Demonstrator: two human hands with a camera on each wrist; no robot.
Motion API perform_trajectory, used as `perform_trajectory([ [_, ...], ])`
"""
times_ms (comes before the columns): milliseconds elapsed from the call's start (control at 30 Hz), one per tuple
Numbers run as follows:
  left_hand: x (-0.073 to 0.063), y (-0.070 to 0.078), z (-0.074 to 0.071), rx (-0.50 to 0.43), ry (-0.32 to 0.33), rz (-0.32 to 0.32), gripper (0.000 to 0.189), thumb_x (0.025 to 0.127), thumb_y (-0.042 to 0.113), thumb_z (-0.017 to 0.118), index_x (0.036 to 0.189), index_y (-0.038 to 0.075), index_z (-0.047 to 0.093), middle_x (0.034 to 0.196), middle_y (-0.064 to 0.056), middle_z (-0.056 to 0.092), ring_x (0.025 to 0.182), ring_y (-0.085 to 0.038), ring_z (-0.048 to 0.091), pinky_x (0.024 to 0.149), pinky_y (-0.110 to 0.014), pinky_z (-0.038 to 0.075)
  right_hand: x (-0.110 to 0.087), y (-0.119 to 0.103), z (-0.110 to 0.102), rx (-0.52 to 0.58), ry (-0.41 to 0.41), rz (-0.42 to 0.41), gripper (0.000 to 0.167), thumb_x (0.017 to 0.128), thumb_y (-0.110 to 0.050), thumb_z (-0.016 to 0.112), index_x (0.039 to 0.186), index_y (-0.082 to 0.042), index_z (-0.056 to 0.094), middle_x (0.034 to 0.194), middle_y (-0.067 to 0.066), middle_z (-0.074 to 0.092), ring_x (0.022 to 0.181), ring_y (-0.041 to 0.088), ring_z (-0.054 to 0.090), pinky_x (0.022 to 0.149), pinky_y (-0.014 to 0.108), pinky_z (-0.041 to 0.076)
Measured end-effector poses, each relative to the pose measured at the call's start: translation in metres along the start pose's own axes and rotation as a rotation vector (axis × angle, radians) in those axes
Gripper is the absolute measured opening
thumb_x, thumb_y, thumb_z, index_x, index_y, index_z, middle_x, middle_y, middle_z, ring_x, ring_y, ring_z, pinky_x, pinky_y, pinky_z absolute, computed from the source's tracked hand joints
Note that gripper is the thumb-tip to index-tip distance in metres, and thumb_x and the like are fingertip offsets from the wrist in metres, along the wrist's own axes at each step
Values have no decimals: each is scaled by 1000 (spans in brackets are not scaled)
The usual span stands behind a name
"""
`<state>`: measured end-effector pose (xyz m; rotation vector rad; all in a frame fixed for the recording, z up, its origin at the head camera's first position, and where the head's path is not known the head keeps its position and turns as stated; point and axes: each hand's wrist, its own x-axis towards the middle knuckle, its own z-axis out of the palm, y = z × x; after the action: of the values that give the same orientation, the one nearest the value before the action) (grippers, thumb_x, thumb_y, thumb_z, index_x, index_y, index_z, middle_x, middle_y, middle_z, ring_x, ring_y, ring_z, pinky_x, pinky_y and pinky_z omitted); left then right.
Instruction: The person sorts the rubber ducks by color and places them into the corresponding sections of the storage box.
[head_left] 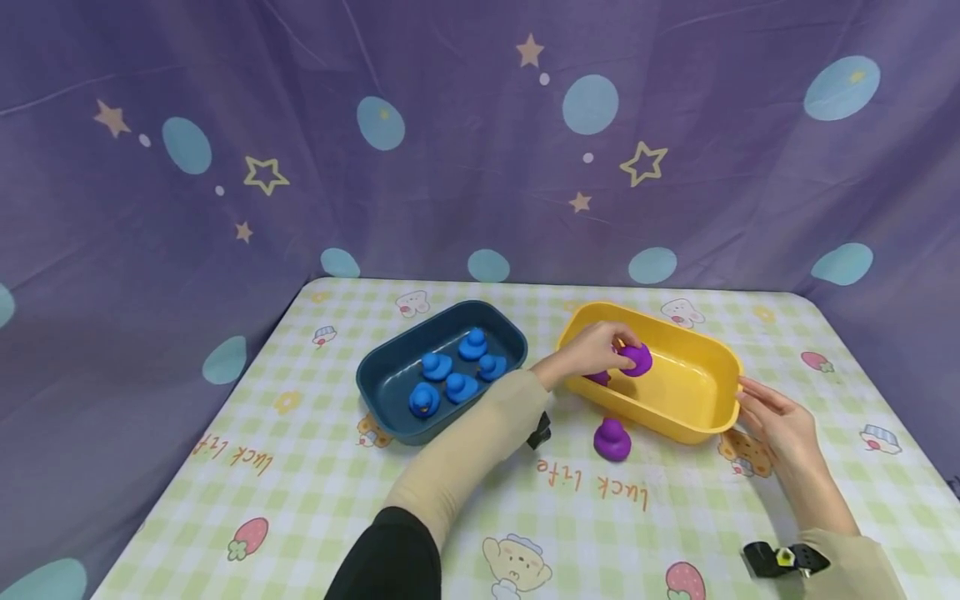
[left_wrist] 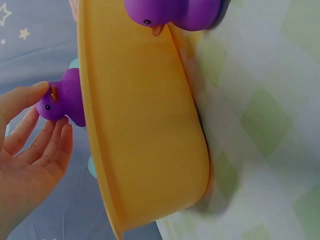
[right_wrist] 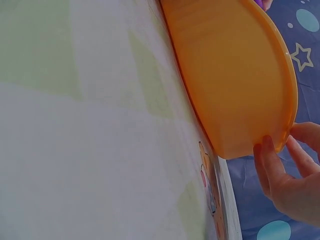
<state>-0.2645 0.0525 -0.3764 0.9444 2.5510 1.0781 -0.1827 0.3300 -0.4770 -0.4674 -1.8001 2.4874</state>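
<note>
My left hand [head_left: 595, 348] pinches a purple rubber duck [head_left: 638, 361] by its head, above the left part of the yellow basin [head_left: 686, 387]. In the left wrist view, thumb and fingertips are on the duck's head [left_wrist: 50, 106] and the basin's rim overlaps its body. A second purple duck [head_left: 598, 377] lies inside the basin, partly hidden by that hand. Another purple duck [head_left: 612, 442] stands on the table before the near wall. At the basin's right end my right hand [head_left: 783, 425] grips the rim, its thumb above and fingers against the outer wall [right_wrist: 235, 100].
To the left stands a dark blue basin [head_left: 382, 387] holding several blue rubber ducks [head_left: 437, 367]; my left forearm reaches past its near right corner. A checked cloth [head_left: 315, 500] with printed figures covers the table. Behind the table hangs a purple curtain [head_left: 465, 200].
</note>
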Motion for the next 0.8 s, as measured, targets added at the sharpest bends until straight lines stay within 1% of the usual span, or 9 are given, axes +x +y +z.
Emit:
perform_trajectory([
  [133,6,-2,2,16,-16,-13,25,77,8,68,100,5,63,98,-4,63,79,-7,53,62,-8,44,-3,-3,2,0,-12,-7,36,67,-19,77,102,-19,67,92,-12,64,85,1,60,73,18,49],
  [333,15,-6,4,37,-39,-32,25,77,9,69,101,4,63,98,-4,63,82,-8,56,66,-7,41,-4,-4,3,-8,-15,-2,32,68,-19,77,98,-21,68,91,-13,64,84,1,61,72,17,49],
  [433,19,-9,6,28,-42,-41,25,77,8,69,101,4,64,98,-5,63,81,-9,56,67,-8,41,-4,-5,3,-32,-9,-4,28,71,-19,75,98,-22,68,91,-15,63,85,0,60,73,17,49],
  [533,22,-11,8,8,-44,-68,25,76,7,68,100,4,64,97,-5,63,81,-9,55,66,-8,42,-4,-4,3,-34,-10,-10,30,70,-20,75,99,-22,68,92,-15,62,85,0,60,72,17,49],
  [667,26,-15,11,-5,-51,-95,25,77,5,68,101,4,63,98,-5,63,82,-10,55,64,-8,43,0,-1,0,20,-29,-28,36,66,-19,78,101,-17,68,93,-12,63,84,2,61,71,18,50],
  [800,30,-19,14,4,-58,-97,24,77,5,67,101,4,64,98,-4,63,83,-9,55,65,-8,43,2,3,-2,71,-40,-35,37,66,-15,78,102,-14,68,93,-10,65,84,4,62,71,19,49],
])
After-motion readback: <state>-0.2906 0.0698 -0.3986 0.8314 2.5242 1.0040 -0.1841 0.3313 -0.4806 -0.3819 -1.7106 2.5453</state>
